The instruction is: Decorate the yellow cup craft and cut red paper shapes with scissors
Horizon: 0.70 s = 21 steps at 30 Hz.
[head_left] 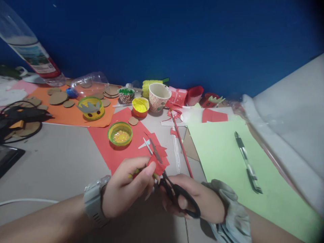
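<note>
My left hand (131, 185) pinches a small piece of red paper (158, 163) with pointed, cut edges. Something yellow-green shows between the same fingers, mostly hidden. Black-handled scissors (186, 199) are in my right hand (197, 195), with a thumb and fingers through the loops. Their blades point away from me, slightly parted, and lie across the red piece. Beneath both hands spreads a larger red sheet (101, 135) with a light blue paper scrap (144, 144) on it. A small green-and-yellow bowl (120, 134) rests on that sheet, beyond my left hand.
Behind stand a patterned paper cup (158, 98), a cup of yellow paint (140, 107) and a cup of green paint (126, 96). A thin red brush (182, 148) lies right of the scissors. Farther right, a pen (248, 162) lies on green paper (215, 145). Cardboard discs (58, 98) sit left.
</note>
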Motion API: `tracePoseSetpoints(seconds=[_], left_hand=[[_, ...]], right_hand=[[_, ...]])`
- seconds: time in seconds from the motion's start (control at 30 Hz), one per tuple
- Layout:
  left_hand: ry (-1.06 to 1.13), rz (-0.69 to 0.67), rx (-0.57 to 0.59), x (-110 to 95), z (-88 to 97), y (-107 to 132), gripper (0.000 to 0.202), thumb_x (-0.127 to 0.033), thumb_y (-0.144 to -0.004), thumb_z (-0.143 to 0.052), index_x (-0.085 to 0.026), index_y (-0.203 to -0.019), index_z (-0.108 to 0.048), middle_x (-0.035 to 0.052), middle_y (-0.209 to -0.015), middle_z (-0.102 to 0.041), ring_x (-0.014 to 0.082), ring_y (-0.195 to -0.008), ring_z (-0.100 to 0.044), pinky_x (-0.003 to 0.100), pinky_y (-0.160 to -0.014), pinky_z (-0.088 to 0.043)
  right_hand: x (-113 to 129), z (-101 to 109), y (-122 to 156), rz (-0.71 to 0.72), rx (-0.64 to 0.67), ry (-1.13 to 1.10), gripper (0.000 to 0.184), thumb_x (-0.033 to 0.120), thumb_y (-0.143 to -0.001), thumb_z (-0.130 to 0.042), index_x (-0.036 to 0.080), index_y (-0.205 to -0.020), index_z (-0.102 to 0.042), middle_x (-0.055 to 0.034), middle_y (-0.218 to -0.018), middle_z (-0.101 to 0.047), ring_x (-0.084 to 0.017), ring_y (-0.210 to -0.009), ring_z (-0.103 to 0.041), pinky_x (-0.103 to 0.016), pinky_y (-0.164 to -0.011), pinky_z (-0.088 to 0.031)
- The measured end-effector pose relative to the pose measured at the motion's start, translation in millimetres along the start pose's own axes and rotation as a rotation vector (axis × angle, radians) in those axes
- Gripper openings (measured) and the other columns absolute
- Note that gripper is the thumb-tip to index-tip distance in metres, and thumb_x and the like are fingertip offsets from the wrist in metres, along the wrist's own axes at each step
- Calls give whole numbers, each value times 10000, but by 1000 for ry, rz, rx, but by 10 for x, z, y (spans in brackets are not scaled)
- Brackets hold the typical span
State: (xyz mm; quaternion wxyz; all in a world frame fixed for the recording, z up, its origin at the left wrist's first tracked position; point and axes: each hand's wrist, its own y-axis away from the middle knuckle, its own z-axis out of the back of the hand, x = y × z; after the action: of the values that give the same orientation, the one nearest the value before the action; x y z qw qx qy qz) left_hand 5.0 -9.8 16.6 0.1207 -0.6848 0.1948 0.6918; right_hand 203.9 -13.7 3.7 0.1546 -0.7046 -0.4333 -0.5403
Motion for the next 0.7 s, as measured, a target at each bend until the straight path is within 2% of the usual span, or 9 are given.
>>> tracePoseSetpoints(seconds=[0.23, 0.7], left_hand=[[19, 33, 32, -15, 3, 15, 471, -427, -986, -380, -181, -594, -469, -40, -489, -462, 78, -454, -401, 198, -455, -322], [35, -15, 37, 15, 4, 3, 457, -416, -988, -389, -173, -614, -488, -32, -499, -496, 75, -455, -432, 185, -458, -342]], right_hand=[[-7, -2, -4, 13, -1, 6, 537, 647, -780, -654, 122, -747, -546, 41, -547, -464, -48, -425, -364, -169, -385, -278], [-3, 0, -6, 16, 12, -47, 528, 630, -789, -658, 117, -753, -535, 37, -564, -468, -40, -432, -368, -143, -374, -277]])
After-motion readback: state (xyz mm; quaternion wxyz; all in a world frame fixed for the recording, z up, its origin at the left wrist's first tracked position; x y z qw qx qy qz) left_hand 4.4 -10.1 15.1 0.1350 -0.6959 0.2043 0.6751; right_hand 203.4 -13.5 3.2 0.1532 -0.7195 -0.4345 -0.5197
